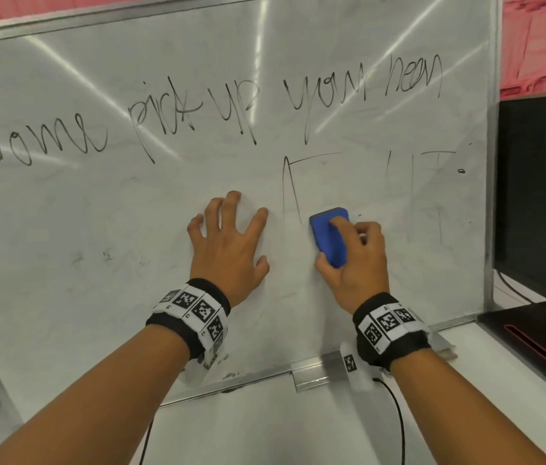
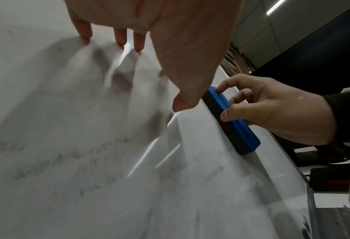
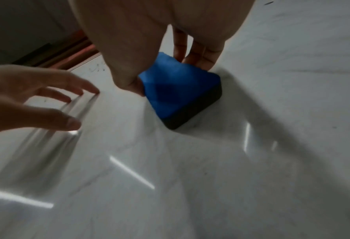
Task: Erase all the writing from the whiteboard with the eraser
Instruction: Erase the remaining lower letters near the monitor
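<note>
A whiteboard (image 1: 97, 229) leans upright in front of me, with a line of black handwriting (image 1: 197, 112) across its upper part and fainter strokes (image 1: 416, 193) at the middle right. My right hand (image 1: 355, 260) grips a blue eraser (image 1: 328, 233) with a black felt face, pressed flat on the board just right of a thin "A"-like stroke. In the wrist views the eraser (image 2: 231, 121) (image 3: 176, 87) lies felt-side against the board, thumb and fingers on its sides. My left hand (image 1: 228, 236) rests spread on the board, left of the eraser, fingertips (image 2: 121, 38) touching the surface.
The board's metal frame and a marker tray (image 1: 318, 367) run along its lower edge on a white table (image 1: 281, 431). A dark monitor (image 1: 540, 196) and a black device with a red stripe (image 1: 540, 344) stand at the right. A black cable (image 1: 399, 421) trails from my right wrist.
</note>
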Demonstrator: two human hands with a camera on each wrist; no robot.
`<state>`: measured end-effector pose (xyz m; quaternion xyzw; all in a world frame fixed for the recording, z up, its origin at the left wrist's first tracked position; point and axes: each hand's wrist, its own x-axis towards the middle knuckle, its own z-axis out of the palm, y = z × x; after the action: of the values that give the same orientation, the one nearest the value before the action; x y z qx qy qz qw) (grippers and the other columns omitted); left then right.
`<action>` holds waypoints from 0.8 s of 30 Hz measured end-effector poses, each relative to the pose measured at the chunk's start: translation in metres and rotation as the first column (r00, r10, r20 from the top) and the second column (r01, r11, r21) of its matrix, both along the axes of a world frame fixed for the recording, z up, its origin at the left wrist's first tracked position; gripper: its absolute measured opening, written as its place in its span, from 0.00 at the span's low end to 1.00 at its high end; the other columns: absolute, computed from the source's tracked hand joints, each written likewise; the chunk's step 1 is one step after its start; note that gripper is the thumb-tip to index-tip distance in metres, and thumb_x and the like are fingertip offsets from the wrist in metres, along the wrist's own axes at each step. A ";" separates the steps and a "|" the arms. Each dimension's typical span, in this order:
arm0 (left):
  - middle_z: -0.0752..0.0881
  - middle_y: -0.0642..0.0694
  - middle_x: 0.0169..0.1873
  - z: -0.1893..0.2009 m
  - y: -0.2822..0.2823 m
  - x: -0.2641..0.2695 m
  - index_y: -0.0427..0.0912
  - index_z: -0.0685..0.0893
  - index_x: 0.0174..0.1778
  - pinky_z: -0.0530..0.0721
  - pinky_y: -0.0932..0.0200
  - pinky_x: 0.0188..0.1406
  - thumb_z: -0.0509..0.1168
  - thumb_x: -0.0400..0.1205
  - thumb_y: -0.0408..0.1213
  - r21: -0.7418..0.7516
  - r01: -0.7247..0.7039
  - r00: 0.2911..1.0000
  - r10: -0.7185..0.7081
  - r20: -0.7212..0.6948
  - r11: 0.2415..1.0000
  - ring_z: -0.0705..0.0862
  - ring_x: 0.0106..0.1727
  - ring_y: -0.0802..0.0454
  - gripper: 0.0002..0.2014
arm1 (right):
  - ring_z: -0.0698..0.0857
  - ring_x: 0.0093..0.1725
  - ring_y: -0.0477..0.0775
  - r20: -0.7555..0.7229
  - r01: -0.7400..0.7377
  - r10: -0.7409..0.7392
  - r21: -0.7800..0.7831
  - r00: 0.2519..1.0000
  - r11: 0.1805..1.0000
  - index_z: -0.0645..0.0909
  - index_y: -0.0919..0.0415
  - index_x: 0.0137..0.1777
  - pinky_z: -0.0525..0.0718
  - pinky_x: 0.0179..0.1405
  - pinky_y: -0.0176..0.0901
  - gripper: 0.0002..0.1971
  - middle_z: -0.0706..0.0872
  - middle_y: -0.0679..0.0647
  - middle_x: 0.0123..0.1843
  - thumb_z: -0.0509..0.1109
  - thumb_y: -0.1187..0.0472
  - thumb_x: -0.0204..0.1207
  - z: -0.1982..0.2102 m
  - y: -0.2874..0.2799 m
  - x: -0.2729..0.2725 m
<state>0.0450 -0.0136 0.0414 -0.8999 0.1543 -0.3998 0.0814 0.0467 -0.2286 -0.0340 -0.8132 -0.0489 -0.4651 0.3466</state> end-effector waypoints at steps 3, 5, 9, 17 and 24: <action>0.61 0.38 0.79 0.002 -0.001 0.000 0.55 0.69 0.76 0.68 0.29 0.69 0.71 0.71 0.55 -0.006 -0.003 1.000 0.003 -0.008 1.000 0.61 0.78 0.33 0.36 | 0.72 0.54 0.51 -0.061 -0.056 0.045 -0.195 0.997 0.979 0.73 0.46 0.71 0.81 0.49 0.40 0.29 0.68 0.53 0.61 0.77 0.52 0.70 -0.009 0.004 -0.006; 0.61 0.38 0.79 0.002 -0.002 0.000 0.55 0.70 0.76 0.68 0.29 0.69 0.70 0.71 0.55 -0.020 -0.010 1.000 0.009 -0.019 1.000 0.61 0.78 0.33 0.36 | 0.71 0.53 0.49 -0.072 -0.082 0.066 -0.247 0.995 0.966 0.73 0.45 0.71 0.82 0.49 0.41 0.30 0.69 0.52 0.61 0.78 0.52 0.69 -0.016 -0.001 -0.009; 0.61 0.38 0.79 0.001 -0.006 -0.001 0.55 0.71 0.75 0.68 0.29 0.68 0.70 0.70 0.52 -0.033 -0.005 1.000 0.004 -0.021 0.999 0.61 0.78 0.33 0.35 | 0.74 0.52 0.53 -0.024 0.027 -0.025 0.067 0.999 0.997 0.74 0.45 0.70 0.79 0.47 0.41 0.28 0.67 0.49 0.57 0.78 0.54 0.70 -0.003 -0.016 -0.001; 0.62 0.37 0.79 0.001 -0.004 -0.002 0.55 0.71 0.74 0.68 0.29 0.68 0.68 0.72 0.52 -0.037 0.001 1.000 -0.003 -0.027 0.999 0.61 0.77 0.33 0.32 | 0.75 0.50 0.52 -0.058 -0.015 0.011 -0.070 0.998 0.997 0.74 0.47 0.70 0.85 0.45 0.47 0.29 0.68 0.51 0.59 0.78 0.51 0.69 -0.009 -0.023 -0.002; 0.61 0.37 0.78 0.003 -0.006 -0.003 0.55 0.71 0.74 0.66 0.30 0.69 0.67 0.71 0.52 -0.063 0.014 0.999 -0.017 -0.047 0.998 0.61 0.77 0.33 0.32 | 0.73 0.52 0.53 -0.029 -0.082 0.077 -0.345 0.997 0.935 0.73 0.49 0.71 0.85 0.45 0.47 0.29 0.68 0.55 0.62 0.77 0.51 0.70 -0.005 -0.002 -0.003</action>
<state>0.0417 -0.0194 0.0445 -0.9099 0.1503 -0.3838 0.0463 0.0437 -0.2306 -0.0387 -0.8622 -0.1601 -0.4288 0.2170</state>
